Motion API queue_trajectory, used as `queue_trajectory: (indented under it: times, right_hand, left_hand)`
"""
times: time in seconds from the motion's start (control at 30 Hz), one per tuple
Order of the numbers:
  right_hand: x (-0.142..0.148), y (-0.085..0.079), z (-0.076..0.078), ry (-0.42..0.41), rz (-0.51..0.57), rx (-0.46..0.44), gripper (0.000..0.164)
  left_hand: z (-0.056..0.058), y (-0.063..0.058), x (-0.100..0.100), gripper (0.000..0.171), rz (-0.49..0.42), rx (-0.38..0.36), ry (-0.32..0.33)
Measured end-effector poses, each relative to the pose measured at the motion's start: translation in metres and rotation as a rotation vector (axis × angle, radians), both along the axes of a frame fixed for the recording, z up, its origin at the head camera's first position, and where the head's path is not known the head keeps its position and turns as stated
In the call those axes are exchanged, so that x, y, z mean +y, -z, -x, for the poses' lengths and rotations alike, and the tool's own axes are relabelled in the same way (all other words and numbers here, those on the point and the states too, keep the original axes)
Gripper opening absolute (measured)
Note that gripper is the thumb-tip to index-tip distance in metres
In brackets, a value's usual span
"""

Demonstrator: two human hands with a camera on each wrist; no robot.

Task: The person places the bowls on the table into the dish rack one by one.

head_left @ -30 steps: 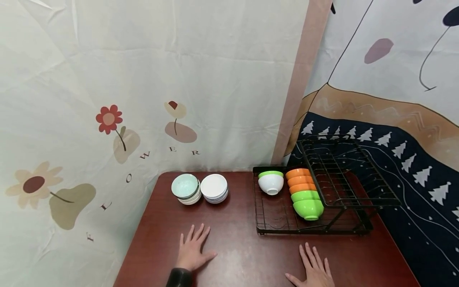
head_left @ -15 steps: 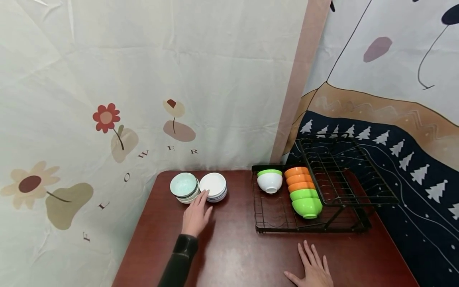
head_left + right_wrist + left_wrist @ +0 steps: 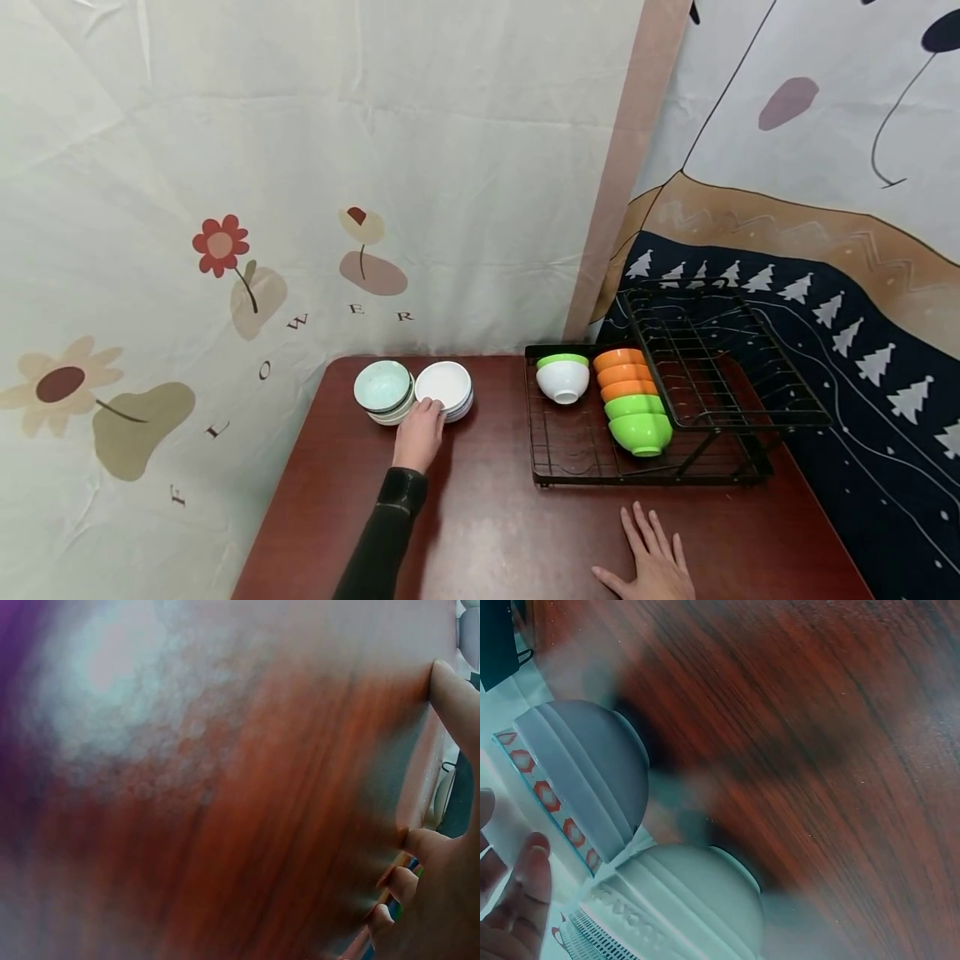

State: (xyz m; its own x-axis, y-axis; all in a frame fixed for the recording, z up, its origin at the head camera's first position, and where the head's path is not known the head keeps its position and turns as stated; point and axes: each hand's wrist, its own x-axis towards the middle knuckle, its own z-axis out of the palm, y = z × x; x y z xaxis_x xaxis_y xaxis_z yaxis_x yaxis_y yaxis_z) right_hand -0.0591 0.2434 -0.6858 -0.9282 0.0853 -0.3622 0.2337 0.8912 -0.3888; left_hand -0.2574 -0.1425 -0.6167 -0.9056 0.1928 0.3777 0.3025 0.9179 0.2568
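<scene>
At the near edge of a stack of white bowls (image 3: 446, 382), my left hand (image 3: 420, 435) has its fingers curled at the top bowl's rim. In the left wrist view, the thumb and fingers (image 3: 534, 874) pinch the upper white bowl (image 3: 559, 841), above a bowl with a red pattern band and a grey ribbed one. Left of this stack, touching or nearly so, stands a second stack topped by a pale mint bowl (image 3: 382, 385). My right hand (image 3: 651, 567) rests on the table with its fingers spread and holds nothing.
On the right of the brown table (image 3: 495, 517) stands a black two-tier dish rack (image 3: 581, 481). Its lower tier holds a white bowl (image 3: 562, 383) with a green one behind, then a row of orange bowls (image 3: 624, 373) and green bowls (image 3: 642, 433). Patterned cloth hangs behind.
My left hand has left the tabletop, reached forward to the white stack, and curled its fingers at the top bowl's rim. The right hand stays in place.
</scene>
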Motion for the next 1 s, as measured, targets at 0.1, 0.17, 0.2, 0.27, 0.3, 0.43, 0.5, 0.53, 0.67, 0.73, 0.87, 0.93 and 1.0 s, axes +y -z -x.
queue_trajectory:
  times: [0.1, 0.17, 0.2, 0.27, 0.3, 0.43, 0.5, 0.53, 0.67, 0.73, 0.87, 0.93, 1.0]
  right_hand:
    - [0.000, 0.001, -0.001, -0.003, -0.003, 0.011, 0.125]
    - [0.000, 0.002, -0.001, -0.003, -0.003, 0.015, 0.125]
    - [0.000, 0.002, -0.001, -0.001, 0.001, 0.015, 0.125]
    - [0.000, 0.003, -0.001, 0.003, 0.011, 0.010, 0.126]
    - [0.000, 0.003, -0.001, 0.002, 0.012, 0.010, 0.127]
    - [0.000, 0.002, -0.001, 0.003, 0.020, 0.003, 0.127]
    - [0.000, 0.002, 0.000, 0.003, 0.017, 0.001, 0.128]
    - [0.000, 0.002, 0.000, 0.007, 0.020, -0.003, 0.128]
    - [0.000, 0.004, 0.001, 0.010, 0.015, -0.003, 0.129]
    - [0.000, 0.003, 0.000, 0.012, 0.016, -0.006, 0.129]
    - [0.002, 0.003, 0.001, 0.012, 0.017, -0.020, 0.129]
    - [0.002, 0.003, 0.001, 0.013, 0.023, -0.027, 0.130]
    - [0.002, 0.002, 0.001, 0.014, 0.028, -0.027, 0.130]
  left_hand:
    - [0.003, -0.002, 0.000, 0.010, -0.008, 0.020, 0.010]
    - [0.004, -0.005, 0.000, 0.012, -0.016, 0.044, 0.019]
    - [0.005, -0.006, 0.000, 0.013, -0.021, 0.057, 0.022]
    - [0.003, -0.009, 0.001, 0.013, -0.036, 0.075, 0.027]
    - [0.002, -0.010, 0.001, 0.014, -0.040, 0.083, 0.029]
    - [-0.008, -0.015, 0.003, 0.014, -0.062, 0.127, 0.042]
    - [-0.014, -0.016, 0.004, 0.014, -0.075, 0.170, 0.059]
    - [-0.017, -0.017, 0.005, 0.015, -0.081, 0.193, 0.071]
    - [-0.033, -0.020, 0.008, 0.016, -0.089, 0.271, 0.131]
    - [-0.042, -0.021, 0.011, 0.017, -0.086, 0.289, 0.163]
    - [-0.056, -0.023, 0.019, 0.017, -0.095, 0.331, 0.226]
    - [-0.063, -0.024, 0.024, 0.017, -0.102, 0.351, 0.262]
    - [-0.070, -0.022, 0.030, 0.018, -0.104, 0.362, 0.289]
